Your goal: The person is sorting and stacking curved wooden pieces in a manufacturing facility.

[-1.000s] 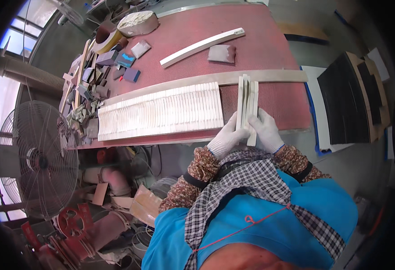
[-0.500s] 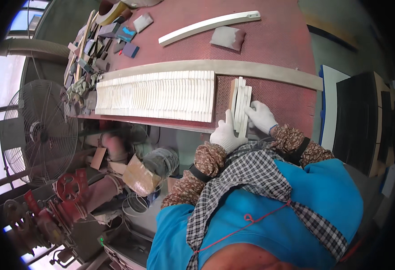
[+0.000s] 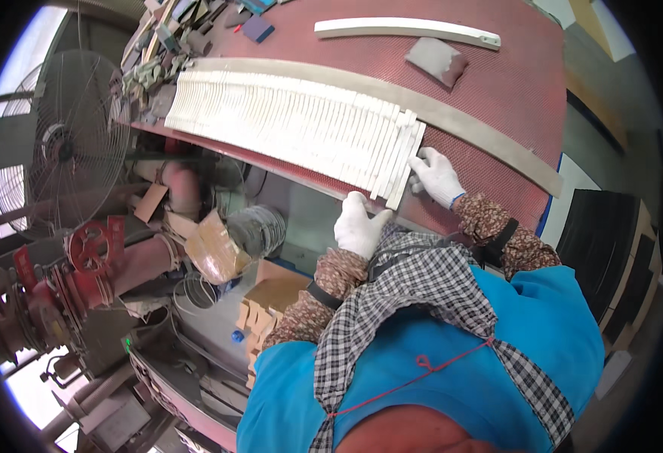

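A long row of slim white wooden strips (image 3: 271, 124) lies side by side on the red table. At its right end a few strips lie slightly uneven, sticking out toward me. My right hand (image 3: 439, 178), in a white knit glove, rests against the right side of the last strip, fingers bent and not wrapped round it. My left hand (image 3: 359, 226), gloved too, is at the near ends of the strips by the table's front edge, thumb and forefinger apart. Behind the row runs a long flat grey-beige board (image 3: 490, 147).
A curved white wooden piece (image 3: 407, 29) and a grey-white pad (image 3: 436, 60) lie farther back. Sanding blocks (image 3: 257, 29) and scraps crowd the far left. Below the table stand a large fan (image 3: 63, 143), red pipework (image 3: 139, 264) and a taped cardboard piece (image 3: 217, 245).
The loose strips between my hands have moved left against the row, closing the gap there. My left hand has come off their near sides to the front edge. The view has turned.
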The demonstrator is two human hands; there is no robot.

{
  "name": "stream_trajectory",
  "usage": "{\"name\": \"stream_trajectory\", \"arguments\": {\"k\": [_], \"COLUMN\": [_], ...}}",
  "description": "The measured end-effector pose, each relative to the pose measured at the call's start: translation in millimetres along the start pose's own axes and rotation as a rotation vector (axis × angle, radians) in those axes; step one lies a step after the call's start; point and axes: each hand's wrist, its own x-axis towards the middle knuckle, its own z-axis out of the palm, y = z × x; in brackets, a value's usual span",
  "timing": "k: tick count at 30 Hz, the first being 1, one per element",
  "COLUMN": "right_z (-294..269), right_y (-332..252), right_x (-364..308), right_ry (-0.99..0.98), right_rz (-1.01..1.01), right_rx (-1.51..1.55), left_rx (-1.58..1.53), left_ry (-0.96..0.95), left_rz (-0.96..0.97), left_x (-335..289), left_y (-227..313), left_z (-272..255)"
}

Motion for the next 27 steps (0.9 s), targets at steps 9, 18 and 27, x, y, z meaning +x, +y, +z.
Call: {"name": "stream_trajectory", "arguments": {"k": [9, 18, 27], "right_z": [-6.5, -22.2, -26.1], "right_y": [5.0, -24.9, -12.3], "right_x": [7.9, 11.4, 69.0], "right_ry": [-0.022, 0.097, 0.314], "right_rz": [0.009, -0.047, -0.675], "right_rx": [-0.031, -0.307, -0.89], "left_rx": [-0.554, -0.334, -1.506], "left_ry": [-0.501, -0.465, -0.67], "left_rz": [-0.348, -0.092, -0.593], "left_x": [14.4, 19.0, 27.9], "left_y": [4.6, -11.5, -19.8], "left_z": [19.6, 14.8, 14.7]}}
